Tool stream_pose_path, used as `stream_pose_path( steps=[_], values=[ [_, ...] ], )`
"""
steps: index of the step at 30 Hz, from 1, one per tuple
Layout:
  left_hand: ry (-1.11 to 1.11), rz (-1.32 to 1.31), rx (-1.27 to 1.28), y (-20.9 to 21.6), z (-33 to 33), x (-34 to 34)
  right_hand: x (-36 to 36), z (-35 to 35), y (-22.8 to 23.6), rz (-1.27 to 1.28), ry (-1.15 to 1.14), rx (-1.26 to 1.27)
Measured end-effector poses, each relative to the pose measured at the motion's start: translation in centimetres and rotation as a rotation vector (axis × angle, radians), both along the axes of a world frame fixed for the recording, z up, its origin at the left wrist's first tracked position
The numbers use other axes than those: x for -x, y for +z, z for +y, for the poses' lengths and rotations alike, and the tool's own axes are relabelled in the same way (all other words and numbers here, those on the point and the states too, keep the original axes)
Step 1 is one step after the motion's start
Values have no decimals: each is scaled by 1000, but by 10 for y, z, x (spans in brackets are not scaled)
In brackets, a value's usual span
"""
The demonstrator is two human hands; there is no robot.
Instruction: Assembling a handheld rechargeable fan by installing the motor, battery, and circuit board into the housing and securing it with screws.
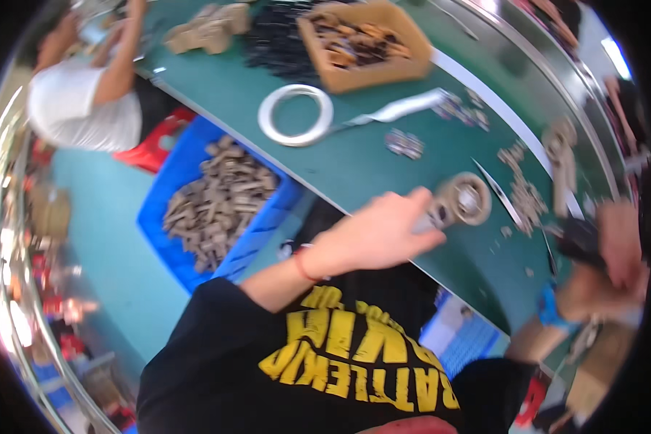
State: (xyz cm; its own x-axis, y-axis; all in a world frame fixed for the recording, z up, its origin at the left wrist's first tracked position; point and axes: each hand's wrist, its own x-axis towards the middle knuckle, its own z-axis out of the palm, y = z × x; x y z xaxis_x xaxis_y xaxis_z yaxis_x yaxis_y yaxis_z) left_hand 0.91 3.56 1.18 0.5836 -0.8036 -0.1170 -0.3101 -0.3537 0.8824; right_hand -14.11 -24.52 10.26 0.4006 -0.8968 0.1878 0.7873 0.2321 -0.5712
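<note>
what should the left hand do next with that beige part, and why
I'd probably ease the beige part slightly left, clear of the pointed metal tool: the left hand grips its narrower end, while its round end appears close to the tool's tip.

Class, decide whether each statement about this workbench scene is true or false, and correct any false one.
1. The left hand holds a beige piece with a round end. True.
2. The blue crate is empty. False: it holds many small beige parts.
3. A white ring-shaped roll lies on the green table. True.
4. The red band is on the right wrist. False: it is on the left wrist.
</note>
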Motion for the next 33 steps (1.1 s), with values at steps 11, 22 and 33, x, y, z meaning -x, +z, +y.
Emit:
stream_pose_path(
  steps=[11,22,33],
  values=[
    [-26,179,-75,9,-5,1,-68,83,2,-1,738,718],
    [37,5,-55,6,-2,0,-98,90,-12,81,600,582],
    [-7,34,-72,8,3,14,-17,30,-20,44,485,665]
  ],
)
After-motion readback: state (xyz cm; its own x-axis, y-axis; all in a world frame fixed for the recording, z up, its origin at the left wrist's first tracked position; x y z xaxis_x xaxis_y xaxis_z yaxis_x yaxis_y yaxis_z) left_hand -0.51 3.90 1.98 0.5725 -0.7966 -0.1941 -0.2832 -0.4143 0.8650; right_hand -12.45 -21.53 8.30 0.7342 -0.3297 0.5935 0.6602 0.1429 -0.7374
